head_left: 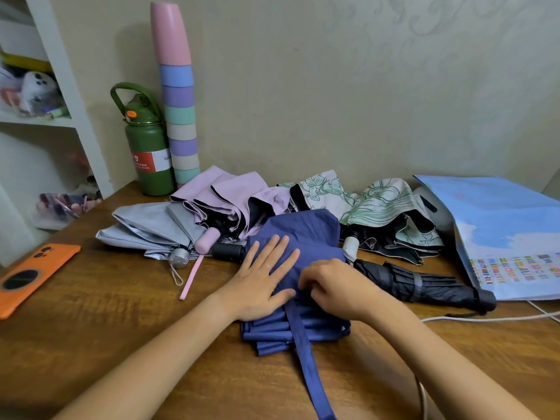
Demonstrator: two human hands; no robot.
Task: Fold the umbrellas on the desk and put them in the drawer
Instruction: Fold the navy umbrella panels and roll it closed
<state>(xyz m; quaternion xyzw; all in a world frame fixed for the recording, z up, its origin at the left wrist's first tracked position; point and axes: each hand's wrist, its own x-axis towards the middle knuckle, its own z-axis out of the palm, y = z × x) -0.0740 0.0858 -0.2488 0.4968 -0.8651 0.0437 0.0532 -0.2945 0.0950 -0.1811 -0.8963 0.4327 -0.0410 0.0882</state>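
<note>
Head view: left hand (pixel 263 275) flat on blue umbrella (pixel 298 234), right hand (pixel 331 284) pinching.

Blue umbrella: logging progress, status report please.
Left hand flat on blue umbrella; right hand fingers pinching its fabric. Strap loose, unfastened. Black umbrella already rolled, alongside at right.

Blue strap (pixel 306 359) runs off the bottom edge — bottle label (pixel 151 163) (partly hidden) unreadable.
</note>
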